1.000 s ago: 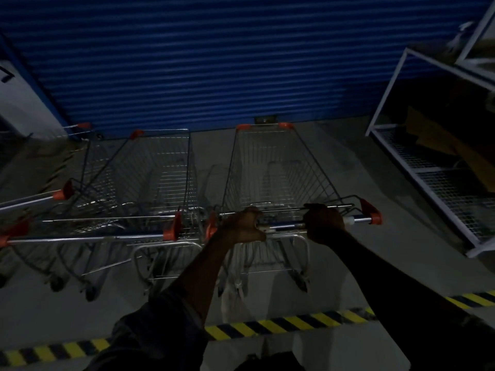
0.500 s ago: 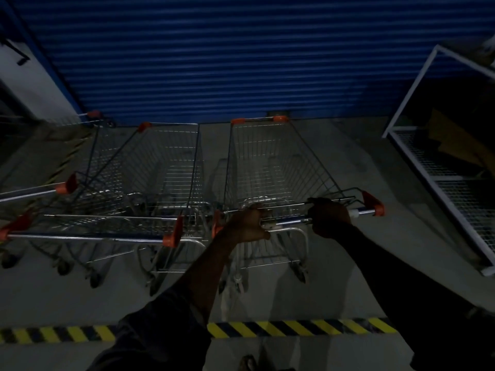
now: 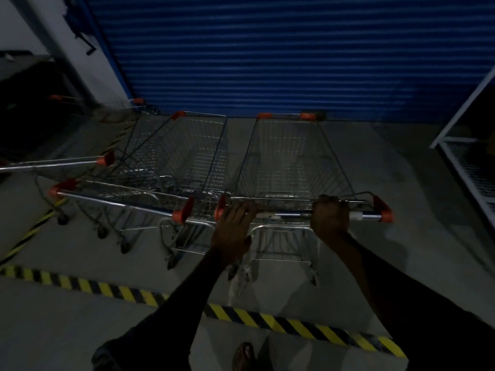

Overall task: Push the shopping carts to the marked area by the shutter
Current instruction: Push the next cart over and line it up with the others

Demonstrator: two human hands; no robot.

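The wire-mesh cart (image 3: 290, 167) sits inside the striped floor tape (image 3: 267, 321), its far end close to the ribbed blue shutter (image 3: 267, 54) — one firm shove could likely knock it into the thin metal slats. The right hand (image 3: 330, 216) is clenched on the smooth chrome handle bar (image 3: 284, 214); the left hand (image 3: 233, 226) lies flatter over it, fingers draped, just beside the nested carts (image 3: 160, 167) — their orange end caps could catch.

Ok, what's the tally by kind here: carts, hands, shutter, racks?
Shopping carts, handle visible: 3
Hands: 2 (left hand, right hand)
Blue shutter: 1
White wire rack: 1
Total: 7; any further carts at far left are too dark to count.
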